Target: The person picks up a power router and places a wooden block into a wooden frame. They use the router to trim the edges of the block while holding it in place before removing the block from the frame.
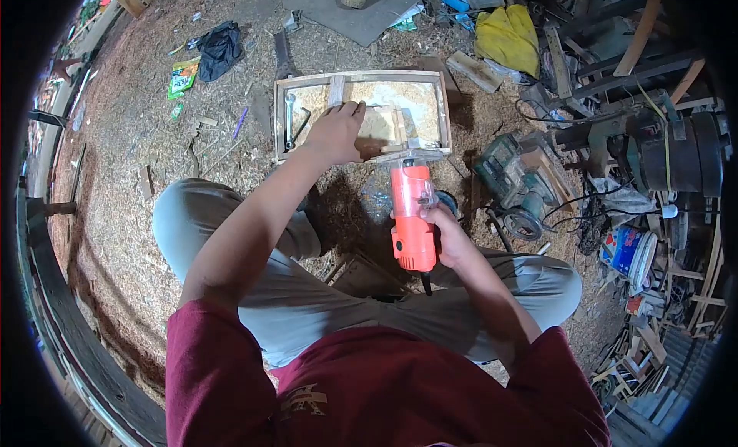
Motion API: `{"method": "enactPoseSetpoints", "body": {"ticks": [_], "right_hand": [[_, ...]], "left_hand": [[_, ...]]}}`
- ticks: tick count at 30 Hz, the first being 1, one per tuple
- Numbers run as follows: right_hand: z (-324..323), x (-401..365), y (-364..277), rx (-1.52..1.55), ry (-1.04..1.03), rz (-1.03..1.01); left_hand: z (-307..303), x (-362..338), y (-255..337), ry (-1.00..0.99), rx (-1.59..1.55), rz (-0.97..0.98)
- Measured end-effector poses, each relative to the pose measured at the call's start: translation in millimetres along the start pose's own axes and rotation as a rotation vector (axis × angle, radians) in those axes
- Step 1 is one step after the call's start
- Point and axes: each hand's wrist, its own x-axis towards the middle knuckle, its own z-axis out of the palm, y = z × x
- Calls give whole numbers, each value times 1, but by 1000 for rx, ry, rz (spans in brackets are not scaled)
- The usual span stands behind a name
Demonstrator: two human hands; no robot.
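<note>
My right hand [444, 235] is wrapped around the body of an orange trim router [413, 216], its clear base turned away from me. That base meets the near edge of a small wooden board [383, 126]. Over the board's left side lies my left hand [338, 133], fingers reaching across it and thumb near its front edge, holding it. Beneath the board is a shallow wooden tray [278, 120] with sawdust in it. A wrench [290, 120] and a dark hex key [302, 126] lie at the tray's left end. The router bit is hidden from view.
A green power tool [507, 174] with a cable sits to the right. Behind it stands dark machinery [680, 155]. Beyond the tray are a yellow cloth [507, 39] and a wood offcut [473, 70]. A black plastic bag [219, 51] lies on the sawdust-covered ground at left.
</note>
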Motion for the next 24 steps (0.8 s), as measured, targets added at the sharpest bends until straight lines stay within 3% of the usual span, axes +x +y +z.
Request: {"method": "enactPoseSetpoints", "body": {"ticks": [5, 11, 24], "right_hand": [[4, -8, -6, -16, -41, -34], [1, -8, 0, 143, -51, 127], [-2, 4, 10, 42, 194, 134]], "left_hand": [[17, 5, -10, 8, 41, 28], [1, 0, 0, -30, -45, -14], [6, 3, -5, 8, 18, -11]]}}
